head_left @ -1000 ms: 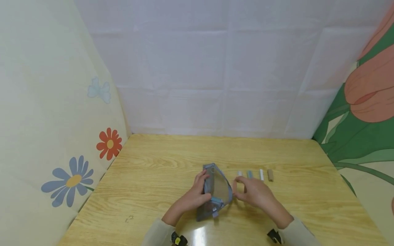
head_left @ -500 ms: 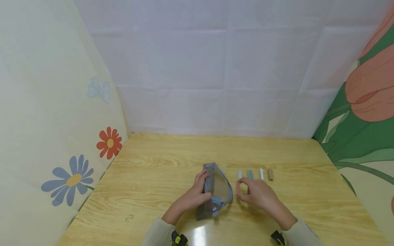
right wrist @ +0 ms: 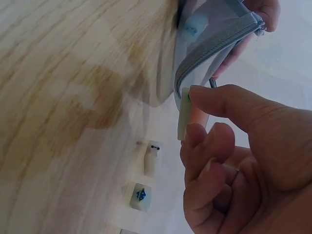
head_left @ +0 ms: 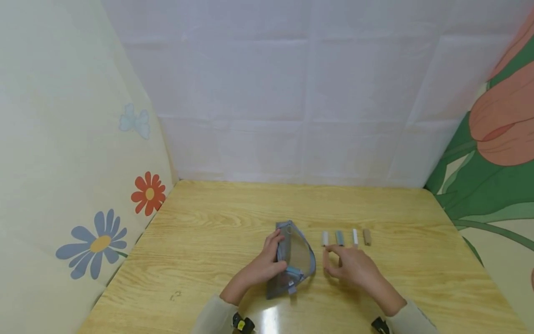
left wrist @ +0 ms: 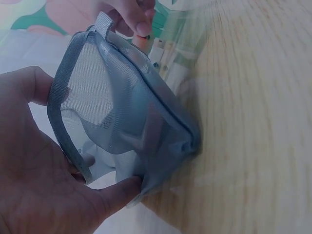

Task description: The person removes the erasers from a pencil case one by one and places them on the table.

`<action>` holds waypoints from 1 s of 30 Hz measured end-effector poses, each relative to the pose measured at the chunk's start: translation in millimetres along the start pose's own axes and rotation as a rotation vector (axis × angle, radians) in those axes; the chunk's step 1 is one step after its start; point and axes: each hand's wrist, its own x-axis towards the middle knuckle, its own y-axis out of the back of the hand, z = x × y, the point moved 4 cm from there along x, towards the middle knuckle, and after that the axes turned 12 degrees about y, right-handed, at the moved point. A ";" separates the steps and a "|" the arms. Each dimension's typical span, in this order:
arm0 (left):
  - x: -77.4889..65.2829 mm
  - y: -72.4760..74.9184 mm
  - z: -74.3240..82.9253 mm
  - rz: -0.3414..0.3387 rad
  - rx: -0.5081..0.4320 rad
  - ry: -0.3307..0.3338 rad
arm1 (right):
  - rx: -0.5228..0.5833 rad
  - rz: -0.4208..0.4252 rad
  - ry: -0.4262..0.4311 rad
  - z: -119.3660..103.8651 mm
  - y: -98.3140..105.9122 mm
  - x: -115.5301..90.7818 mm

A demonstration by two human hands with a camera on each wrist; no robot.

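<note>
My left hand [head_left: 267, 265] holds a grey-blue mesh zip pouch [head_left: 273, 288] by its left side, thumb low and fingers higher up. The pouch's mouth gapes toward the right, and a light blue item [head_left: 294, 270] shows inside. My right hand [head_left: 353, 265] is just right of the mouth, apart from the pouch. Between its thumb and fingers it pinches a small flat block [right wrist: 184, 114], pale green along one edge with orange behind. In the left wrist view, the block's orange part [left wrist: 141, 43] peeks out below the fingertips.
Beyond my right hand, several small blocks stand in a row: a whitish one [head_left: 325, 238], a blue-green one [head_left: 340, 238], a narrow white one [head_left: 355, 237] and a brown one [head_left: 367, 237]. The wooden table [head_left: 208, 213] meets a white sheet [head_left: 250, 153] at the back.
My right hand has drawn away from the pouch mouth, a little to the right and toward me, still pinching the block. The whitish block shows more fully. My left hand and the pouch stay put.
</note>
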 end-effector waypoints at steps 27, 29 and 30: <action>-0.5 -0.2 -0.5 -0.006 -0.007 0.007 | -0.028 -0.020 -0.030 4.5 -11.5 -2.3; -0.6 -0.1 -0.4 -0.007 -0.009 0.004 | -0.029 -0.022 -0.029 4.2 -11.6 -2.5; -0.7 -0.1 -0.4 -0.008 -0.010 0.003 | -0.031 -0.024 -0.032 4.2 -11.6 -2.6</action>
